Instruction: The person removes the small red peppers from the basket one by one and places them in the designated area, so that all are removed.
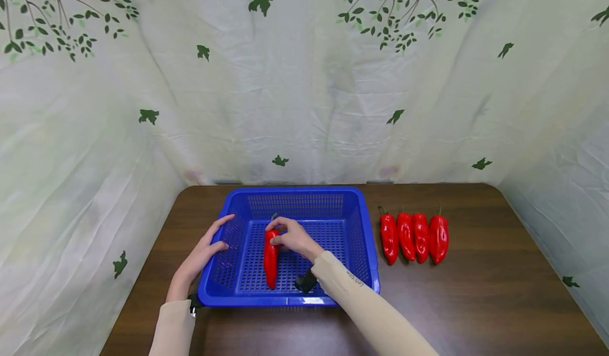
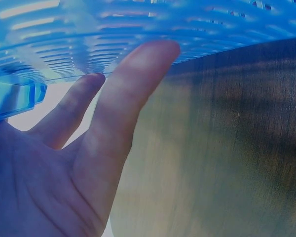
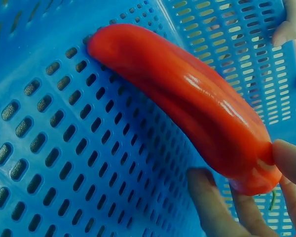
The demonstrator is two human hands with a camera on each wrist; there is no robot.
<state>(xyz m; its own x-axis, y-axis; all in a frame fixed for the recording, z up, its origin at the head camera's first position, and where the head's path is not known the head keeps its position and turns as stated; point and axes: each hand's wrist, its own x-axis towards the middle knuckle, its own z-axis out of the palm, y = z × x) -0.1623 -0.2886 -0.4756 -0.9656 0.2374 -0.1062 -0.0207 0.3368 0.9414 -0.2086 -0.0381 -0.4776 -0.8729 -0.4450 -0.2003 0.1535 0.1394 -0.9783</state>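
Observation:
Inside the blue plastic basket point(image 1: 323, 300), a long red chili pepper point(image 1: 270, 263) points its tip toward the near side. My right hand point(image 1: 295, 238) pinches it near the stem end between thumb and fingers; the green stem point(image 3: 273, 201) shows beside them. Whether the pepper touches the basket floor I cannot tell. My left hand point(image 1: 202, 258) is at the basket's left side, thumb and forefinger extended over the rim. In the left wrist view, the thumb point(image 2: 133, 94) looks straight and lies against the slotted blue wall.
Several red peppers point(image 1: 406, 237) lie in a row on the brown wooden table point(image 1: 495, 292), right of the basket. A pale curtain point(image 1: 304, 91) with a leaf print hangs behind the table and along its sides.

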